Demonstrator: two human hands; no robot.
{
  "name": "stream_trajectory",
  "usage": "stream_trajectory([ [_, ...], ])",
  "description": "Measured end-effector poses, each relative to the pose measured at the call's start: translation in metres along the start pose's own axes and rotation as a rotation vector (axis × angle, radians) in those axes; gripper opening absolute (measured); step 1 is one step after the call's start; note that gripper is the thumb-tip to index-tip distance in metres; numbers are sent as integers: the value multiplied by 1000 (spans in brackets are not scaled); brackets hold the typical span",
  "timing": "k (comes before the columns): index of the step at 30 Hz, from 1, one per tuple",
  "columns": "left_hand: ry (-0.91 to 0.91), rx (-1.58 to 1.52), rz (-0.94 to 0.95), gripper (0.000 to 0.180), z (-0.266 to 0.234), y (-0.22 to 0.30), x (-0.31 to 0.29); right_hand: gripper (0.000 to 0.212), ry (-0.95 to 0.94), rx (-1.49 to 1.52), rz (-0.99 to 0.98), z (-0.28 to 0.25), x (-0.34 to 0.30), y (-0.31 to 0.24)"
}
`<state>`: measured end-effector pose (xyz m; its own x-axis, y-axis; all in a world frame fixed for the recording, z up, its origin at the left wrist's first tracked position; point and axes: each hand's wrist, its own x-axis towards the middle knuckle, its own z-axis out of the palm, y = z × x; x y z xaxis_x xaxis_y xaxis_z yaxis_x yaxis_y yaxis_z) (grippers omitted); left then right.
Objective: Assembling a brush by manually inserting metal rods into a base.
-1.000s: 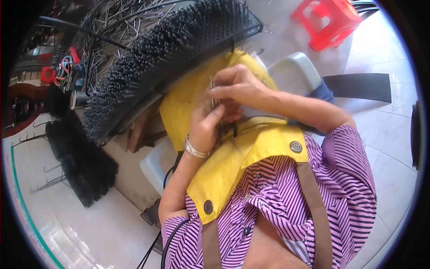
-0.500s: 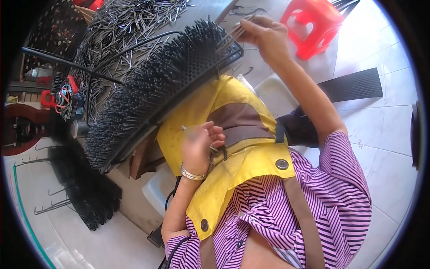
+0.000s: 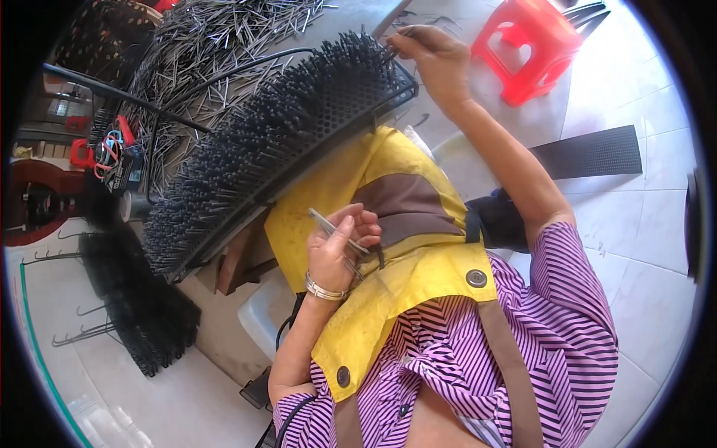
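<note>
A long black perforated rack [image 3: 340,119], packed with upright thin dark metal pieces, lies slantwise before me. Bare rows of holes show along its near right edge. At the rack's far right end my right hand [image 3: 441,67] is closed in a pinch on thin metal strips [image 3: 407,31]. My left hand [image 3: 337,250] rests over my yellow apron [image 3: 299,205], fingers curled round slim grey metal strips [image 3: 323,222] that poke out past the thumb. How many strips either hand holds is hard to make out.
Loose metal strips form a big heap [image 3: 224,45] on the table behind the rack. A red plastic stool [image 3: 526,48] stands at the far right, near a dark perforated panel [image 3: 590,151] on the tiled floor. Black pieces with hooks [image 3: 138,299] lie at the left.
My right hand has shifted slightly left, its strips now down among the rack's end. My left hand has turned a little, and the strip in it shows more plainly.
</note>
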<state>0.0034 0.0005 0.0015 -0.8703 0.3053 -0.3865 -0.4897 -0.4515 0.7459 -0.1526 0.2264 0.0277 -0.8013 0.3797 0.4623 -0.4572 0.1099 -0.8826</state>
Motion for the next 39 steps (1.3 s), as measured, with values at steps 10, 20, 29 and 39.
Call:
stream_trajectory([
  [10, -4, -19, -17, 23, -2, -1, 2, 12, -80, -116, -84, 7, -2, 12],
  [20, -16, -50, -16, 23, -4, -3, 2, 20, -282, -527, -228, 16, 14, -8],
  [29, -8, -27, -25, 23, -3, -2, 1, 18, -349, -735, -426, 23, 26, 3],
  [39, -7, -23, -19, 23, -2, -1, 1, 16, -357, -683, -293, 30, 31, 6],
])
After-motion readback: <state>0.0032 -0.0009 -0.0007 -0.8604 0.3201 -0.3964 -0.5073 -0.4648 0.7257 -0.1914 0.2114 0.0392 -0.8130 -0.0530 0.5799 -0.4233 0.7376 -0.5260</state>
